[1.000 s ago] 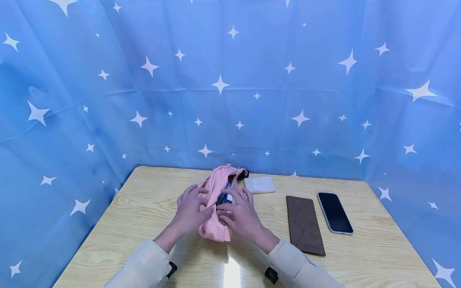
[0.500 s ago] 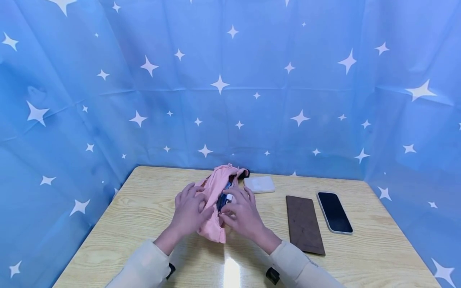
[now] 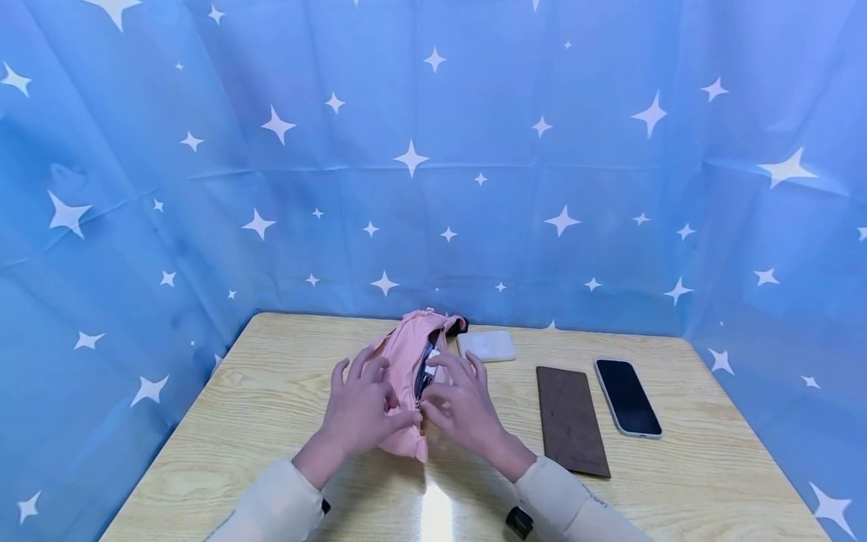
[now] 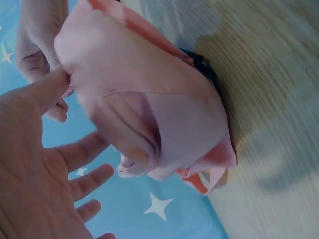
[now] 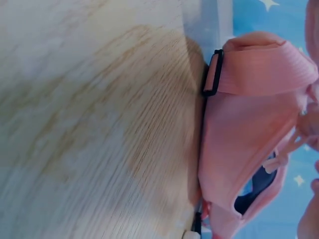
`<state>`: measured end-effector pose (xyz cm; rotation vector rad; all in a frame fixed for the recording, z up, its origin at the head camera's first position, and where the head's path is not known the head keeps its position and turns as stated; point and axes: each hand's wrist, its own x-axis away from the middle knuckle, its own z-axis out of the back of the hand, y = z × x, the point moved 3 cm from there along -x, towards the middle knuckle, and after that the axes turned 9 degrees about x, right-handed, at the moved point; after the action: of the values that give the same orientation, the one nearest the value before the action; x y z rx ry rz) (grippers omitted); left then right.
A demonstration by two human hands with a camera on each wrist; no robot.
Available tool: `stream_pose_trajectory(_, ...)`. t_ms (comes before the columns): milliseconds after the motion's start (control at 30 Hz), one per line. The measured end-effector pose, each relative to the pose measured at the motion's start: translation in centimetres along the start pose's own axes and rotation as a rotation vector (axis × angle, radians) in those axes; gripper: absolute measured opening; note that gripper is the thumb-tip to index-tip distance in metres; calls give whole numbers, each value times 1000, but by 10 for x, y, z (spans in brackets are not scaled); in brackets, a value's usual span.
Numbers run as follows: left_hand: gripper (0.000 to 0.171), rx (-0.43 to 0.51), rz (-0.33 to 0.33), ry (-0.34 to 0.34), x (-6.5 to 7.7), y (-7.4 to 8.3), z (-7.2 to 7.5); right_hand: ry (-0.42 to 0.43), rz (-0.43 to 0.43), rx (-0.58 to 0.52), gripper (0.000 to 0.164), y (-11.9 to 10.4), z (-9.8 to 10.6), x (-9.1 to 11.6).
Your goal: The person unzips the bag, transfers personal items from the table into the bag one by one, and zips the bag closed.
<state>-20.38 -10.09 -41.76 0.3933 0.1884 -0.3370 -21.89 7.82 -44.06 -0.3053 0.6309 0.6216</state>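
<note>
A pink waist bag (image 3: 406,354) stands on the table in front of me, its zipped mouth partly open. Dark lining and something white and blue show inside. At the near end of that mouth, my right hand (image 3: 467,414) pinches the zipper pull (image 3: 418,404) with thumb and forefinger. My left hand (image 3: 359,414) grips the bag's near end between thumb and forefinger, the other fingers spread away from the cloth. In the left wrist view, the left thumb (image 4: 52,87) presses the bag's edge. The right wrist view shows the strap with a black buckle (image 5: 213,73).
Behind the bag's right side lies a white flat box-like item (image 3: 488,345). Farther right are a brown flat leather-like piece (image 3: 574,421) and a phone (image 3: 628,397) with a dark screen. A blue star-patterned curtain (image 3: 488,248) encloses the wooden table (image 3: 223,452).
The bag's mouth looks narrower than before. The left thumb has straightened toward the bag's near end, and the right fingers have shifted slightly right with the zipper. The other items stay in place.
</note>
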Motion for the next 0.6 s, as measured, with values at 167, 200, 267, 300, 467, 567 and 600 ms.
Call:
stream_pose_trajectory(167,28,155,-31,-21,-1,4,-7,10,3,-22,8,0,3,1)
stream_pose_trajectory(200,28,180,-40,-15,-1,4,-8,10,4,-27,8,-1,3,1)
stream_pose_trajectory(267,28,220,-49,-3,-2,6,-9,4,2,-29,8,-1,4,1)
stream_pose_trajectory(300,29,235,-49,5,-2,6,-10,-2,-2,-28,8,-1,4,1)
stream_pose_trajectory(467,31,270,-41,41,-2,8,-10,-20,-32,-19,9,-1,6,1)
stream_pose_trajectory(567,32,276,-45,55,-3,8,-10,-22,-50,-25,10,1,6,1)
stream_pose_trajectory(600,32,274,-52,62,-3,8,-10,-24,-61,-26,11,2,5,2)
